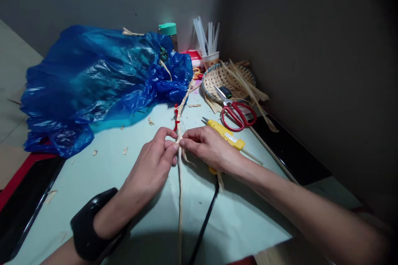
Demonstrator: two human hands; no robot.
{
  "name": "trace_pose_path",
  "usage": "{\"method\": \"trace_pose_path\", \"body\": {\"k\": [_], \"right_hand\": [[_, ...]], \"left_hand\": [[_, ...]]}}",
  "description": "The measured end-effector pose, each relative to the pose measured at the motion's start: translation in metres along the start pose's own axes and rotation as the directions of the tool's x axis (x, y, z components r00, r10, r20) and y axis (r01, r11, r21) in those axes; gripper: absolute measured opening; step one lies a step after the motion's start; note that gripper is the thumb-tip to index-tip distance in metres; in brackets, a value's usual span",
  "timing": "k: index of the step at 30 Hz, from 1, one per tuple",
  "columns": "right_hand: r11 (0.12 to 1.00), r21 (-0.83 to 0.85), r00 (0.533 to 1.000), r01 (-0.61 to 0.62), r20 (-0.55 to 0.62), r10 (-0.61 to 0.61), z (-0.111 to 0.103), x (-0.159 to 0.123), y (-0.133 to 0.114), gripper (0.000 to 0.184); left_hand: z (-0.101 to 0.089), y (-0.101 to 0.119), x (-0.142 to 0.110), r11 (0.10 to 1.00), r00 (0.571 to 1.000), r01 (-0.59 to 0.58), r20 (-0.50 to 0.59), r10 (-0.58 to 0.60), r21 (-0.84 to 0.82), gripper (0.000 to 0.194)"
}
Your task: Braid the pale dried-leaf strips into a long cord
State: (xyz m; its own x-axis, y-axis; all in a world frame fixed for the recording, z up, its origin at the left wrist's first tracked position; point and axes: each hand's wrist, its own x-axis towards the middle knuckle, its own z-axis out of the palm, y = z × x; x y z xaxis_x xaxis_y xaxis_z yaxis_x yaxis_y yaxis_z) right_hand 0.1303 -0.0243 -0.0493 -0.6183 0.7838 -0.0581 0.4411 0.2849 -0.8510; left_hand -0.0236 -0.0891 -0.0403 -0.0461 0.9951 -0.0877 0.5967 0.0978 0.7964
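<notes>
A pale braided straw cord runs from the far side of the table toward me. My left hand pinches it between thumb and fingers, near the middle of the table. Close against it, my right hand is closed on the same cord with thumb and forefinger. Loose straw strands hang from the pinched spot toward the near edge. Something red lies along the cord just beyond my fingers. A black band is on my left wrist.
A yellow glue gun lies beside my right hand, its black cable trailing nearer. Red-handled scissors rest by a woven basket. A blue plastic bag covers the left. Behind stand a cup of glue sticks and a green-lidded container.
</notes>
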Motion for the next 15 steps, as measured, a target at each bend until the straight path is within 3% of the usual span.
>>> {"method": "trace_pose_path", "body": {"k": [3,8,12,15], "right_hand": [[1.0,0.006,0.999,0.02,-0.034,-0.019,0.0,-0.001,0.0,0.03],[0.996,0.086,1.0,0.008,-0.017,-0.007,-0.001,-0.002,0.002,0.028],[0.982,0.19,0.999,-0.024,0.028,0.019,-0.002,-0.003,0.005,0.026],[0.963,0.266,0.998,-0.047,0.045,0.036,-0.002,-0.004,0.005,0.026]], "left_hand": [[-0.005,0.011,-0.004,0.971,0.999,-0.016,-0.032,0.024,0.237,0.022],[0.003,0.019,-0.014,0.958,0.979,-0.105,-0.141,0.147,0.268,0.027],[0.018,0.014,-0.02,0.848,0.886,-0.305,-0.199,0.42,0.434,0.023],[0.026,0.008,-0.022,0.726,0.802,-0.41,-0.161,0.575,0.552,0.022]]}}
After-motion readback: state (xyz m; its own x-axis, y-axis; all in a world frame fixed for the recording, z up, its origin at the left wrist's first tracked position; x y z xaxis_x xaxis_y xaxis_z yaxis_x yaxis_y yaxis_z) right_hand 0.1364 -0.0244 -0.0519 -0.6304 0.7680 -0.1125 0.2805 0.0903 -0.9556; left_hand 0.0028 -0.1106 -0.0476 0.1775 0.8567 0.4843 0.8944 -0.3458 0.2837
